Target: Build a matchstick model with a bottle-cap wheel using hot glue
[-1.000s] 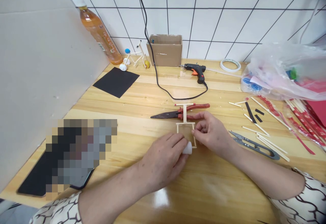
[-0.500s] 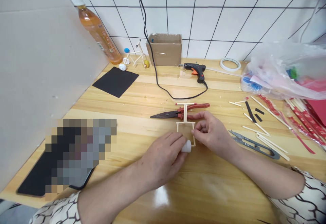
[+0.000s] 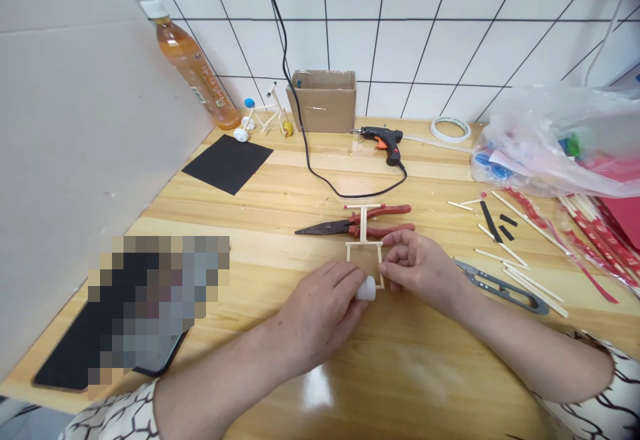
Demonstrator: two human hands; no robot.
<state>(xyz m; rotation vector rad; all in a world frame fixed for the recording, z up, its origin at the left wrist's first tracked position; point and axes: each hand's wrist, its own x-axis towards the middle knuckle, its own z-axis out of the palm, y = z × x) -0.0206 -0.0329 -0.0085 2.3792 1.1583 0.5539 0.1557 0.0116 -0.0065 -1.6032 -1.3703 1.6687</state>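
- Left hand (image 3: 320, 313): fingers closed, pinching a white plastic cap (image 3: 367, 288) at the near edge of the stick frame (image 3: 364, 243).
- Right hand (image 3: 420, 268): thumb and fingers pressed together on the frame's right side, wrist angled inward.
- Frame: lying between both hands.
- Pliers (image 3: 385, 211): just beyond the frame, partly beneath it.
- Glue gun (image 3: 383, 139): well beyond the frame.

A pale wooden stick frame (image 3: 364, 253), a small square with a straight stem ending in a crossbar, lay flat on the light wood table (image 3: 425, 367), its stem crossing red-handled needle-nose pliers (image 3: 325, 228). A small white plastic cap (image 3: 367, 288), pinched in the left hand (image 3: 320, 313), sat over the frame's near edge.
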